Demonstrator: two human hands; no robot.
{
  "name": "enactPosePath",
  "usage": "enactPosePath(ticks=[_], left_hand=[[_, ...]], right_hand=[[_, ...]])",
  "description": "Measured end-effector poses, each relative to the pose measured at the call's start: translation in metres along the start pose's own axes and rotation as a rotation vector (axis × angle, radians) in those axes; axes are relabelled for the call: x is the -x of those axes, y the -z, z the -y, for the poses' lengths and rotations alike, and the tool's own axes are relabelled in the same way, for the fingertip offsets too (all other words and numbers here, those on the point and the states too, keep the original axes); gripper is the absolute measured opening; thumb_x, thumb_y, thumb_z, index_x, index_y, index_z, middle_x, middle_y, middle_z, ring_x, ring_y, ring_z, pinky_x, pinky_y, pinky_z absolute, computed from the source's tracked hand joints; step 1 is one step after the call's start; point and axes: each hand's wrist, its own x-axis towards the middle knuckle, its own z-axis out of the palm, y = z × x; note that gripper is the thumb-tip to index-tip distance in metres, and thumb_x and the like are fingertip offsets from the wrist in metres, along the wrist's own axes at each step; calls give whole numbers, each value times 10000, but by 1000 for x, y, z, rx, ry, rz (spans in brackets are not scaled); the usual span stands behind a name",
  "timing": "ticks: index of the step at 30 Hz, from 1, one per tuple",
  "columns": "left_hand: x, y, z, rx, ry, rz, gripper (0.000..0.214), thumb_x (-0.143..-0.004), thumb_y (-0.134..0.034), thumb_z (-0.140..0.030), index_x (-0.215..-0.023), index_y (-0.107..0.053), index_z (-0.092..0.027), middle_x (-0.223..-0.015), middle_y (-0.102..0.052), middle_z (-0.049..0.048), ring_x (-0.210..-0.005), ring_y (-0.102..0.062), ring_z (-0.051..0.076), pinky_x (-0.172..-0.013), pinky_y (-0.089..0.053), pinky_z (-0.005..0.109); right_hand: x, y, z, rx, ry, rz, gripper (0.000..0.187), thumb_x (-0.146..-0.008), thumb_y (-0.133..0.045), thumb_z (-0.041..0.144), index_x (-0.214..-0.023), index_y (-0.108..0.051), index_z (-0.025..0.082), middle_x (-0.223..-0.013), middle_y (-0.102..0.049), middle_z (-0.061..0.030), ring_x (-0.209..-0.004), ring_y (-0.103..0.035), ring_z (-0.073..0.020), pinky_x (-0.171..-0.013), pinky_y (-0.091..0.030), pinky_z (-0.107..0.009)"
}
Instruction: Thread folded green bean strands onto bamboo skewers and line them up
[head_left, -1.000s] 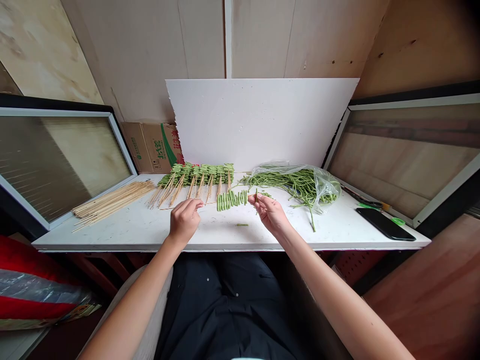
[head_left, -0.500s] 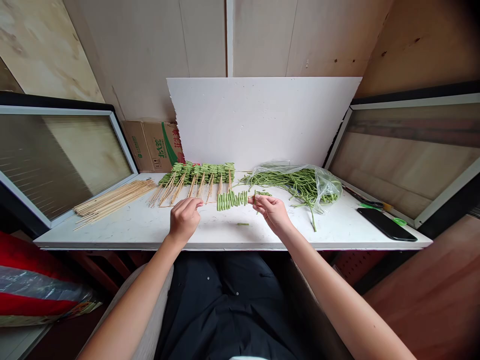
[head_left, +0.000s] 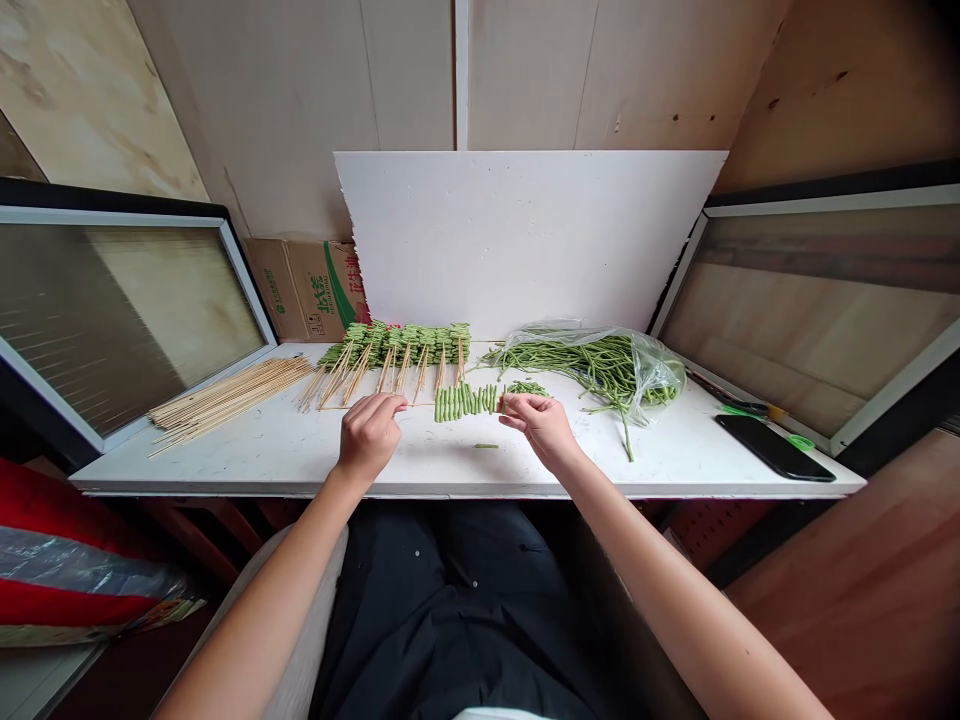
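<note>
My left hand [head_left: 370, 434] is closed round the bare end of a bamboo skewer [head_left: 420, 404], held level just above the table. Several short pieces of green bean [head_left: 461, 402] are threaded crosswise along the skewer's right part. At its right end my right hand [head_left: 541, 425] pinches a bean piece [head_left: 503, 398] between thumb and fingertips, touching the row's end. Behind that hand lies a small heap of cut bean pieces [head_left: 527, 387]. One loose bean piece [head_left: 486, 446] rests on the table in front of the skewer.
Filled bean skewers [head_left: 405, 342] are stacked at the back left, beside bare skewers [head_left: 232, 388]. Long green beans [head_left: 592, 358] spill from a clear plastic bag [head_left: 646, 372] at right. A phone [head_left: 774, 447] and scissors [head_left: 731, 397] lie farther right on the white table [head_left: 420, 465].
My right hand has shifted slightly left and its fingers have straightened round the bean piece, which now stands upright at the end of the row. My left hand is nearly still.
</note>
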Motion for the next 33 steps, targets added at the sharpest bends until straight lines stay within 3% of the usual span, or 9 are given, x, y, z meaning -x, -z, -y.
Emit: enactPosePath(ticks=[7,15,18,20,23,28,31,33], left_hand=[[-1,1,1,19,-62,-33,425,-763,-416,127,-887,-680,-182,-806,-747,41,-767,-711,201,-729,-551,308],[-1,-1,0,36,-44,-17,411,-779,-425,115,-882,-682,-189,-802,-748,37,-761,-718,201,-724,-547,307],[1,-2,5,40,3,-19,389,-786,-446,102,-879,-681,-195,-807,-754,30,-766,-727,196,-729,-556,299],[3,-2,9,41,36,-21,378,-795,-457,94,-880,-682,-197,-813,-759,27,-771,-737,193,-726,-562,290],[6,-2,15,26,73,-15,372,-801,-467,89,-895,-685,-198,-827,-765,28,-784,-745,193,-725,-565,286],[8,-4,16,14,68,-7,373,-806,-476,94,-922,-685,-191,-846,-769,33,-787,-742,201,-729,-565,295],[9,-5,16,15,70,-4,366,-819,-479,93,-923,-683,-193,-846,-765,33,-789,-740,204,-724,-561,296],[9,-5,16,16,73,0,364,-823,-481,91,-926,-681,-195,-850,-765,32,-792,-742,205,-723,-559,295]], right_hand=[[1,-1,2,19,-32,-2,433,-586,-986,539,-734,-813,171,-934,-790,-107,-918,-731,-240,-883,-649,-419],[2,-1,0,27,-44,58,381,-629,-980,496,-702,-792,173,-745,-718,-35,-791,-699,-175,-898,-641,-395],[2,-1,0,44,-57,101,390,-667,-958,517,-782,-815,172,-852,-761,-66,-874,-726,-206,-887,-647,-400],[1,2,0,105,-56,167,411,-751,-902,534,-958,-835,185,-990,-794,-101,-974,-747,-252,-873,-648,-419],[-3,12,-7,435,63,250,421,-882,-793,502,-1199,-799,225,-1093,-807,-127,-1045,-743,-300,-844,-628,-434],[-3,20,-29,1214,349,330,129,-885,-786,294,-960,-853,214,-1002,-796,-141,-1044,-673,-342,-926,-531,-448],[-1,19,-36,1367,390,332,102,-902,-739,195,-861,-832,203,-945,-776,-140,-1022,-648,-334,-891,-503,-419],[-3,20,-36,1338,400,298,112,-914,-708,175,-864,-805,197,-941,-772,-136,-1014,-646,-323,-860,-500,-404]])
